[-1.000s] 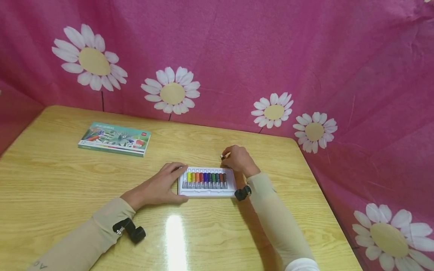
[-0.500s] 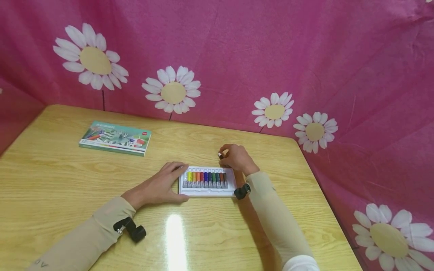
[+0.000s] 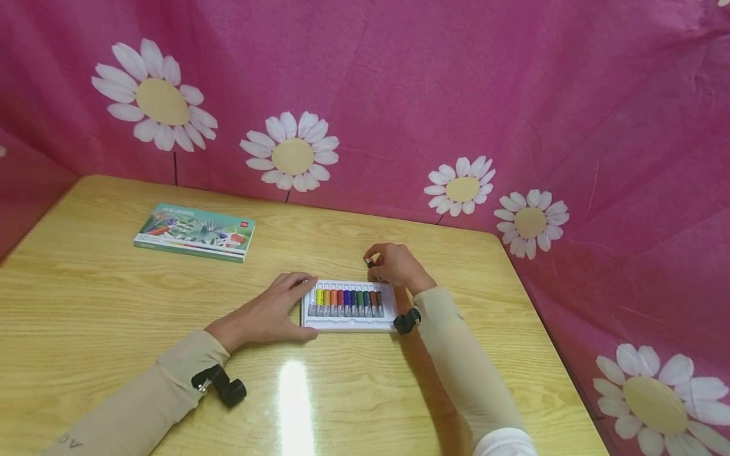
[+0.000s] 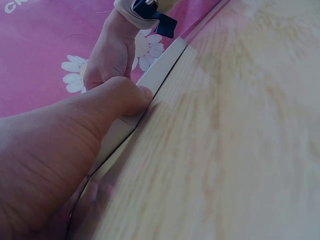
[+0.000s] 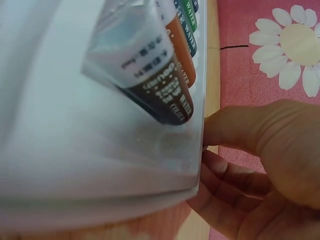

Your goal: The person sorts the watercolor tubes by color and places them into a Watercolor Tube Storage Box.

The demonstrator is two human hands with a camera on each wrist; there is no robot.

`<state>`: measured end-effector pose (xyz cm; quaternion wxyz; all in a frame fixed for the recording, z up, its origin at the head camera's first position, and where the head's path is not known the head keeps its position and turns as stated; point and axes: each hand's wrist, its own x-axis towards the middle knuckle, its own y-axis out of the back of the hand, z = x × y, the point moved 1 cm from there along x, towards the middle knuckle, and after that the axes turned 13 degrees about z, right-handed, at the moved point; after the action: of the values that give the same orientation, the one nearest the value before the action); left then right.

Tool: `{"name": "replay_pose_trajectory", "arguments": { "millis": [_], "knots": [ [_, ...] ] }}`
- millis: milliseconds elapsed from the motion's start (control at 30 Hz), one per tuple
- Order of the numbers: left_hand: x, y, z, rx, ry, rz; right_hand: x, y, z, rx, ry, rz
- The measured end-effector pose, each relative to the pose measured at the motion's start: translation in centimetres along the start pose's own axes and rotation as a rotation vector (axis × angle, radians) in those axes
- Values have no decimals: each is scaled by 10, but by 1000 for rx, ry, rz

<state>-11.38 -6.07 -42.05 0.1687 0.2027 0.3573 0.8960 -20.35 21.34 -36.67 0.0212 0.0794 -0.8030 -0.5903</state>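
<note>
A white plastic tray (image 3: pixel 348 323) lies on the table with a row of small paint tubes (image 3: pixel 345 303) running from yellow through red, blue and green to brown. My left hand (image 3: pixel 268 315) grips its left end, fingers at the back corner and thumb along the front edge. In the left wrist view the thumb (image 4: pixel 117 102) presses against the tray's side wall. Just beyond the back right corner, my right hand (image 3: pixel 397 266) pinches a small dark paint tube (image 3: pixel 369 261) with a pale end. The right wrist view mostly hides that tube behind the tray wall.
A green illustrated paint box (image 3: pixel 194 233) lies at the back left of the wooden table (image 3: pixel 142 304). A pink cloth (image 3: pixel 376 76) with white daisies hangs behind and to the right. Each sleeve carries a black wrist camera.
My right hand has shifted slightly left behind the tray, and the dark paint tube has turned a little between its fingers. The left hand and tray stay in place.
</note>
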Motion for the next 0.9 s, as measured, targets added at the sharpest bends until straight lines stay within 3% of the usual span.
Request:
{"name": "replay_pose_trajectory", "arguments": {
  "millis": [333, 667, 900],
  "knots": [
    [0, -1, 1, 8, 14, -16, -3, 3, 4, 0, 13, 76],
    [0, 0, 1, 4, 14, -7, -21, 10, 11, 171, -99, 158],
    [0, 0, 1, 2, 14, -5, -36, 9, 12, 221, -119, 144]
  ]
}}
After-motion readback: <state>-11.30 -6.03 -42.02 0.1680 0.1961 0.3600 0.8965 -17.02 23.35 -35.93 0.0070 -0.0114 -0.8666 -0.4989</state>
